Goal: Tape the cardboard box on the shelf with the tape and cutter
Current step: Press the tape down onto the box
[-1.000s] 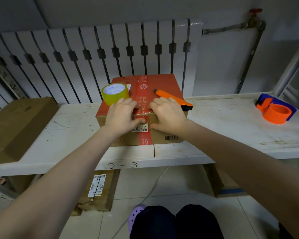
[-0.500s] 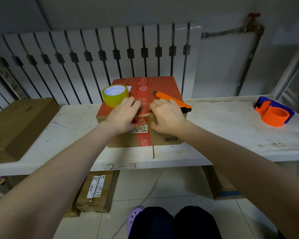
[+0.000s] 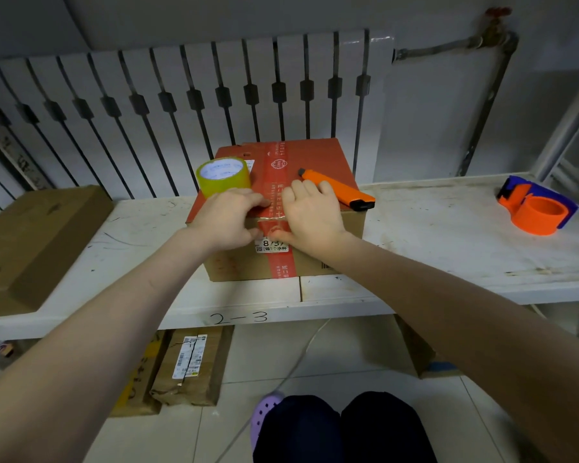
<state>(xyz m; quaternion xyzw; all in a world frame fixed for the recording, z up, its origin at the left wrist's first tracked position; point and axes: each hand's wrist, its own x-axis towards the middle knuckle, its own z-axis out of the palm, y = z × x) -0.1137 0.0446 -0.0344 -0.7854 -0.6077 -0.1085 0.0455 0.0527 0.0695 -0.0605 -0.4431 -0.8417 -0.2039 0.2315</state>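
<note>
A cardboard box (image 3: 318,155) with a red top and a red printed strip down its middle sits on the white shelf (image 3: 448,242). A yellow tape roll (image 3: 223,177) stands on its top left. An orange cutter (image 3: 336,188) lies on its top right. My left hand (image 3: 229,217) and my right hand (image 3: 310,213) press flat on the box's front top edge, on either side of the strip, where a shiny band of clear tape crosses. Neither hand holds anything.
An orange and blue tape dispenser (image 3: 537,208) sits at the shelf's right end. A large brown box (image 3: 30,242) lies at the left end. A radiator (image 3: 188,105) stands behind. Packages (image 3: 188,365) lie on the floor beneath, near my knees (image 3: 341,426).
Both hands have slid slightly along the box's front top edge, pressing the tape. The box, roll and cutter stay where they were.
</note>
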